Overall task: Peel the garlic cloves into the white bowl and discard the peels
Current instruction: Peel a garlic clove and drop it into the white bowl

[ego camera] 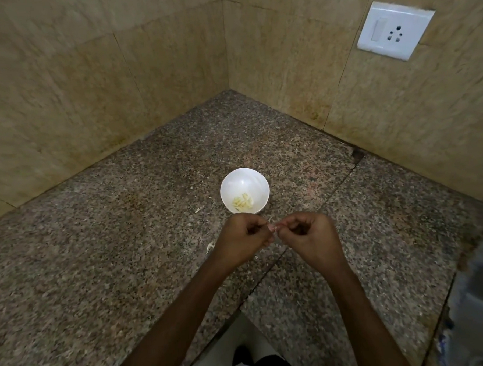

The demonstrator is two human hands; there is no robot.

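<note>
Garlic clove (275, 228), barely visible, was pinched between the curled fingertips of the left hand (243, 240) and right hand (307, 235), just short of the white bowl (234, 183) holding peeled cloves (242, 202). So small, it might slip onto the granite counter (126, 245) among stray peels (210, 246).

On the counter (126, 258), the bowl (244, 180) holding cloves (242, 202) sits just behind the left hand (242, 243) and right hand (312, 240).
</note>
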